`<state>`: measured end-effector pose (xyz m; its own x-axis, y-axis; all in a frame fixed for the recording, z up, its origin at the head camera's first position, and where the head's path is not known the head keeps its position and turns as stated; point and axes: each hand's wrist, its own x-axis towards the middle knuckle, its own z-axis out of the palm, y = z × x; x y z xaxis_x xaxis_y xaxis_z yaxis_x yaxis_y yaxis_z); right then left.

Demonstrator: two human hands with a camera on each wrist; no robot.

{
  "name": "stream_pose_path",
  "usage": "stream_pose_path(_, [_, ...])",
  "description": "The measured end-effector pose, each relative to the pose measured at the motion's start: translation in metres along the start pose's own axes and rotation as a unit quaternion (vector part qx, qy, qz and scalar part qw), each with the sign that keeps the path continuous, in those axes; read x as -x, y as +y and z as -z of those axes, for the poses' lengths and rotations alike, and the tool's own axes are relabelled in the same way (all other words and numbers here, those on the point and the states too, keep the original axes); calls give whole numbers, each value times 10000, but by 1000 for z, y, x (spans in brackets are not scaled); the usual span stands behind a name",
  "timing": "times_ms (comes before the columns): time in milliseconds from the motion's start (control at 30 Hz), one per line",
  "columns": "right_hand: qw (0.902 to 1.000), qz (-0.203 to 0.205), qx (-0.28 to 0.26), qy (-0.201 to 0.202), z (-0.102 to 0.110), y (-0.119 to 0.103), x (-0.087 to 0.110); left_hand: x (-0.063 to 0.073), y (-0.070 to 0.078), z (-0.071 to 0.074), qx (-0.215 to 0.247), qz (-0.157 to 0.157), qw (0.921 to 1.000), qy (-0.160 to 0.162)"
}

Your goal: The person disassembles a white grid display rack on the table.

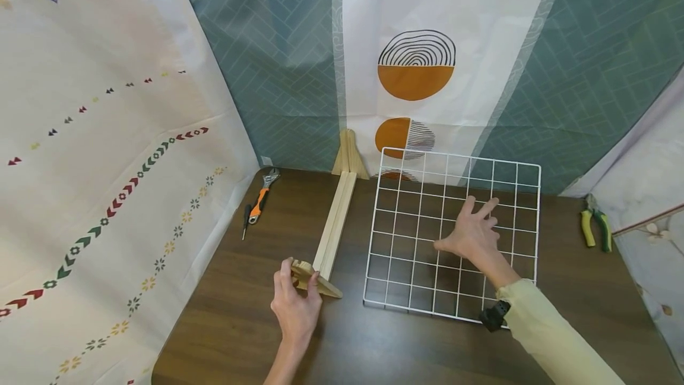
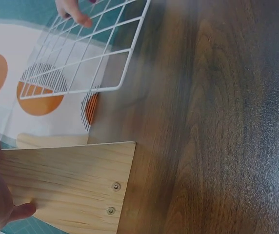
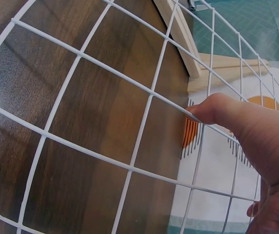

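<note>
My left hand [image 1: 296,308] grips the near end board of a wooden stand, thumb on one side and fingers over its top. The pale end board [image 2: 76,180] shows two screws in the left wrist view. A long wooden rail [image 1: 335,224] runs from it to a matching far end board [image 1: 350,156]. My right hand [image 1: 472,233] holds a white wire grid panel [image 1: 411,263] with spread fingers and thumb. In the right wrist view the thumb [image 3: 220,109] lies against a wire crossing; the other fingers are mostly hidden. The panel is tilted, its far edge overlapping the backdrop.
An orange-handled adjustable wrench [image 1: 262,198] and a small dark screwdriver [image 1: 246,218] lie at the table's back left. Green-handled pliers [image 1: 595,224] lie at the right edge. Patterned cloth [image 1: 288,64] hangs behind the brown table [image 1: 230,308] and along both sides.
</note>
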<state>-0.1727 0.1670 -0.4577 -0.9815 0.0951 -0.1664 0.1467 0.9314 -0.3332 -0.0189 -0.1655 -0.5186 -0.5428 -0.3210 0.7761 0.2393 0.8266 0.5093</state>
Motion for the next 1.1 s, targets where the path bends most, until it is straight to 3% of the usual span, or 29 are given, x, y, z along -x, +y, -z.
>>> stream_pose_path(1100, [9988,-22,132,-465,-22,-16,-24,1,3,-1,4,188,9998,-41])
